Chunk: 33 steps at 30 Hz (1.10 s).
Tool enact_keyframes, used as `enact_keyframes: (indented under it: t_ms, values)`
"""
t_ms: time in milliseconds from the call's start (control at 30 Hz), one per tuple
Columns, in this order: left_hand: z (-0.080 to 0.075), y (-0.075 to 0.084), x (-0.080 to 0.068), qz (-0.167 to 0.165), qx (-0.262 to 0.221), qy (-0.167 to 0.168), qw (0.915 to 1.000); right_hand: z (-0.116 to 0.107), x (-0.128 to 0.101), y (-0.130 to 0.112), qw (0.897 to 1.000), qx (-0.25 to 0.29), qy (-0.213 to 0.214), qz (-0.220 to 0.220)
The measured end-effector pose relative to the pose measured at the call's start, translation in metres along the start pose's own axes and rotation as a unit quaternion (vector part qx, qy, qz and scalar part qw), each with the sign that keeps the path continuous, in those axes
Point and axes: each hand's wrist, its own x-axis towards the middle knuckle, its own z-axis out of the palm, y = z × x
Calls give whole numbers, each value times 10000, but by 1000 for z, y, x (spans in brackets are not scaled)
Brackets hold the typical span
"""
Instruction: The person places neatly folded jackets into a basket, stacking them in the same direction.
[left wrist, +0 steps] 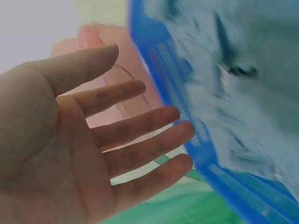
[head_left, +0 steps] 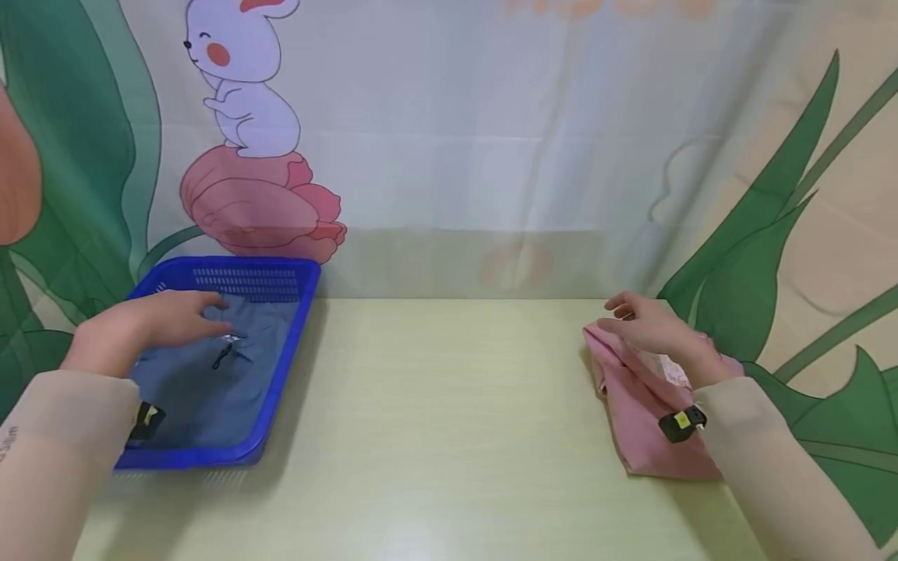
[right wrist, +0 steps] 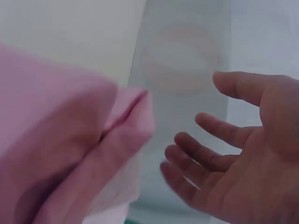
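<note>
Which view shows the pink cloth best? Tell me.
Head view: the whole folded pink cloth lies on the table under the right hand. The right wrist view shows only a blurred corner; the left wrist view shows none.

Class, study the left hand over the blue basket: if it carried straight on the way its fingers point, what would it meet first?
The left hand points across the blue basket, above the grey-blue garment. Going straight on, it would probably meet the basket's far-right wall first; if it dips, the garment. Depth is unclear.
</note>
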Motion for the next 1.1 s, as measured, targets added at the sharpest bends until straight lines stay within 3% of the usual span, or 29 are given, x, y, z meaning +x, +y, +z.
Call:
enact_keyframes:
  t_ms: [267, 500, 700, 867, 1100]
  values:
    - [9, 48, 4, 519, -107, 90, 9986, -4, -21, 36, 9988, 35, 348, 337]
    - [26, 76, 4, 733, -279, 15, 9969, -8, -33, 52, 9941, -379, 566, 845]
    - [35, 89, 6, 971, -126, 43, 9952, -12, -41, 72, 9910, -669, 472, 1063]
    - [41, 96, 6, 909, -148, 82, 9957, -6, -43, 92, 9910, -523, 163, 1218]
    - [47, 98, 8, 904, -157, 236, 9955, 6, -36, 117, 9931, -620, 63, 989]
